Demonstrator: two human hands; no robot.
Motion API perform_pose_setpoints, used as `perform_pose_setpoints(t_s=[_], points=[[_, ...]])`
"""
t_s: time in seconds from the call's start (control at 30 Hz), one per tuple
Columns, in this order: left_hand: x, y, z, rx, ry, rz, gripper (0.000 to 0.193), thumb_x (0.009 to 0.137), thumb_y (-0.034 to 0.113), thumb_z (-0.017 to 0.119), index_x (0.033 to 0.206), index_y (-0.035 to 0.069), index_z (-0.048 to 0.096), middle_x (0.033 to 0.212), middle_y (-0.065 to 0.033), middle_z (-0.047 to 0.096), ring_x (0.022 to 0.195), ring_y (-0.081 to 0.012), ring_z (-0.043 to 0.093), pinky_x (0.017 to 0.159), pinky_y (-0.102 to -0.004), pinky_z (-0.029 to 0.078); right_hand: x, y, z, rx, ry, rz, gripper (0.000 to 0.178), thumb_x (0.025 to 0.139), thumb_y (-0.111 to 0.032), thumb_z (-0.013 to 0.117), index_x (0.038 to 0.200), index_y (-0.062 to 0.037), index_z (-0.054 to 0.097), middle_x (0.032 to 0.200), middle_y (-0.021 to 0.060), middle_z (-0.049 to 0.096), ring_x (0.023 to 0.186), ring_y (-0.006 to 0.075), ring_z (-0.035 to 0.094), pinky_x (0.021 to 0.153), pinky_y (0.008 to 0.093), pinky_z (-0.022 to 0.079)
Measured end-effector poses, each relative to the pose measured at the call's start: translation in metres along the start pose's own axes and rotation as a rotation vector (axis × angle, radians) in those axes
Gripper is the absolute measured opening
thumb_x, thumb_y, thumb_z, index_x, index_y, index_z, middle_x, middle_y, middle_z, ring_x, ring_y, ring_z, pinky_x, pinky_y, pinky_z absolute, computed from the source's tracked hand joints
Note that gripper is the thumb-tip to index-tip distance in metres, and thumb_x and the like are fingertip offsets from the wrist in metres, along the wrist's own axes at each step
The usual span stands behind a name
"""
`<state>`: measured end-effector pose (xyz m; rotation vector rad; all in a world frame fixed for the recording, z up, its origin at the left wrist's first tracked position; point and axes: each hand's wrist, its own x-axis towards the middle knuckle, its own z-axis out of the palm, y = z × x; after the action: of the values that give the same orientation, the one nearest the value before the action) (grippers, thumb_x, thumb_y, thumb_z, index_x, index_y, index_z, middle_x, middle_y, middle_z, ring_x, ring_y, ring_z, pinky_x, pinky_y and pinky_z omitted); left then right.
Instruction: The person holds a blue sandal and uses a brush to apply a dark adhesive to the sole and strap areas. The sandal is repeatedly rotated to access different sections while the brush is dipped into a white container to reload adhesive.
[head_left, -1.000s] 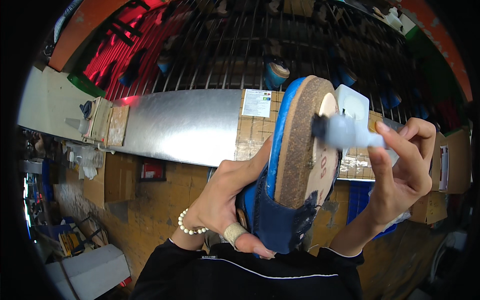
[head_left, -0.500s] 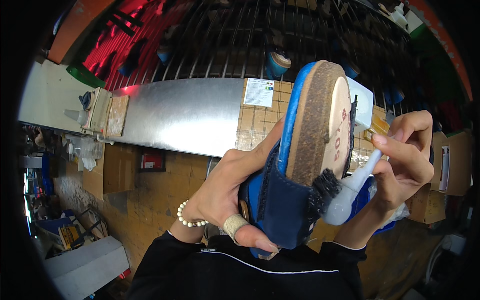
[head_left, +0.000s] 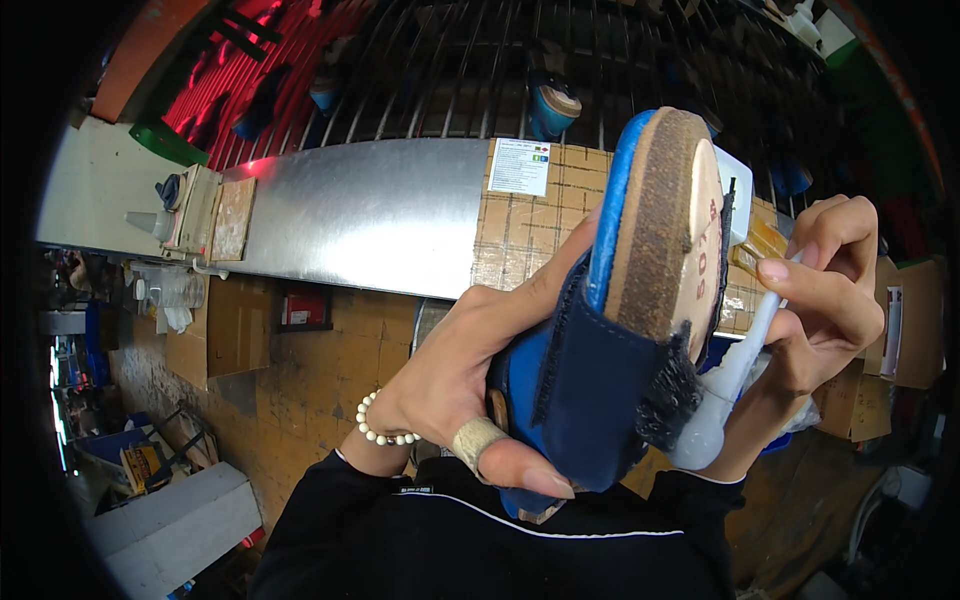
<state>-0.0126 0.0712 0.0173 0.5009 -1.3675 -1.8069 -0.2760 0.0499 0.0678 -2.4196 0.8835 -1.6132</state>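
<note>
My left hand (head_left: 450, 385) is wrapped round a sandal on a blue last (head_left: 609, 270), held with its underside turned up and sideways. The sandal has a brown cork edge (head_left: 652, 225), a pale sole panel and a dark navy strap (head_left: 590, 395). Tan tape is wound on my left thumb. My right hand (head_left: 825, 295) pinches the handle of a brush (head_left: 735, 370) coated in whitish stuff that looks like glue. Its black bristles (head_left: 672, 400) press against the strap's edge beside the sole.
Behind the sandal runs a metal tabletop (head_left: 360, 215), with a cardboard-covered part (head_left: 515, 240) bearing a printed sheet (head_left: 519, 166). A white container (head_left: 738, 195) stands behind the sole. Farther off, a rack of metal rods holds several shoes (head_left: 553, 108). Cardboard boxes (head_left: 235, 325) stand below on the left.
Both hands, the sandal and the brush have shifted a little to the right. The brush bristles look flatter against the strap edge now.
</note>
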Motion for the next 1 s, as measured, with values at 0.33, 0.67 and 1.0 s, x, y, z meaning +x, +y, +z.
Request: perform_pose_setpoints(t_s=[0.33,0.67,1.0], points=[[-0.001,0.0,0.001,-0.006,0.004,-0.005,0.122,0.054,0.055,0.086,0.145,-0.007,0.033,0.113,-0.0213,0.066,0.1,-0.0318,0.068,0.093,-0.0355,0.051,0.002,0.007,-0.002,-0.022,0.032,-0.109,0.044,0.056,-0.039,0.086,0.091,-0.0131,0.08,0.084,0.0011,0.042,0.069,0.0122,0.04,0.058,0.0221,0.03],[0.001,0.003,0.002,-0.021,0.008,-0.007,0.124,0.055,0.055,0.086,0.147,-0.006,0.03,0.114,-0.0215,0.066,0.101,-0.0322,0.068,0.093,-0.0352,0.051,-0.002,-0.002,-0.004,-0.082,-0.039,0.035,0.043,0.07,-0.047,0.079,0.093,-0.0109,0.077,0.086,0.0024,0.042,0.077,0.0173,0.041,0.065,0.0289,0.03],[0.0,0.012,0.001,0.105,-0.08,0.114,0.119,0.056,0.054,0.085,0.145,-0.007,0.033,0.112,-0.0195,0.066,0.099,-0.0303,0.068,0.091,-0.0333,0.051,0.0,0.0,-0.001,0.022,-0.068,0.029,0.039,0.068,-0.043,0.082,0.091,-0.0118,0.078,0.087,0.0021,0.043,0.077,0.0176,0.041,0.065,0.0294,0.031]])
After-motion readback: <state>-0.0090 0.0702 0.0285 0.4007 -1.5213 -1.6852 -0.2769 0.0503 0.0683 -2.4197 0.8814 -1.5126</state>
